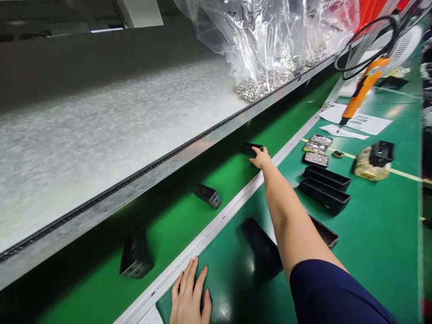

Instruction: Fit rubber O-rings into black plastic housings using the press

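Note:
My right hand (260, 158) reaches far out over the green belt at its near edge, its fingers round the end of a black rectangular box (249, 149); the grip is partly hidden. My left hand (191, 294) lies flat near the white rail (222, 216), fingers stretched, holding nothing. On the belt are two more black boxes with grey end faces, one in the middle (208, 195) and a larger one (136, 255) to the left. Between my hands, a long black case (262, 247) lies on the green bench, partly behind my right arm.
Long black trays (324, 194) and small packs of metal parts (317, 144) lie right of my arm. An orange electric screwdriver (362, 92) hangs over white papers. A metal shelf (151, 126) with plastic bags of small metal parts (266, 81) overhangs the belt.

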A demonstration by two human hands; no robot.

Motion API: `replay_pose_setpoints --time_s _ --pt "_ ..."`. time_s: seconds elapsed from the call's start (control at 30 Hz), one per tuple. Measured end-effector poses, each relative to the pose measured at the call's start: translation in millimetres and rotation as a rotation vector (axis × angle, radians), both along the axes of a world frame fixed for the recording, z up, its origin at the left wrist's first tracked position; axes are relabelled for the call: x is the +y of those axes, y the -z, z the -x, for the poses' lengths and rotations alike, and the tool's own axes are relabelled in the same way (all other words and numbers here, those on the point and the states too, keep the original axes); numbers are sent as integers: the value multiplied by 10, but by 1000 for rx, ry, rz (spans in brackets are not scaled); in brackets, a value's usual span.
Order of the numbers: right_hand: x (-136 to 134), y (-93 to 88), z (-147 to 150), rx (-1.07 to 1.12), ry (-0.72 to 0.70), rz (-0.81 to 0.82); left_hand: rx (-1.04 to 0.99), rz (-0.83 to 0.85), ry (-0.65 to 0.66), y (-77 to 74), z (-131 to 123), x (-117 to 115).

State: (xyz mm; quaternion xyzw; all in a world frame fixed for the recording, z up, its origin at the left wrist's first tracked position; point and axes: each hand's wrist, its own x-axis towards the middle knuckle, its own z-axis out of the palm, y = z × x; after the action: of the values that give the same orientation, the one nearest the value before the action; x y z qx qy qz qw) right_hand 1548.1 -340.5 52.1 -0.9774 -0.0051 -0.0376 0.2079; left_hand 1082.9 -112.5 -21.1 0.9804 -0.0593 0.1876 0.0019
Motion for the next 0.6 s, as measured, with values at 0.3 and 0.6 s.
replay_pose_setpoints --time_s 0.3,0.6 --pt "79 -29 192 -97 66 -13 -5 2 -26 68 17 21" --pt "-1107 -365 754 -8 168 160 94 44 -22 -111 34 -36"
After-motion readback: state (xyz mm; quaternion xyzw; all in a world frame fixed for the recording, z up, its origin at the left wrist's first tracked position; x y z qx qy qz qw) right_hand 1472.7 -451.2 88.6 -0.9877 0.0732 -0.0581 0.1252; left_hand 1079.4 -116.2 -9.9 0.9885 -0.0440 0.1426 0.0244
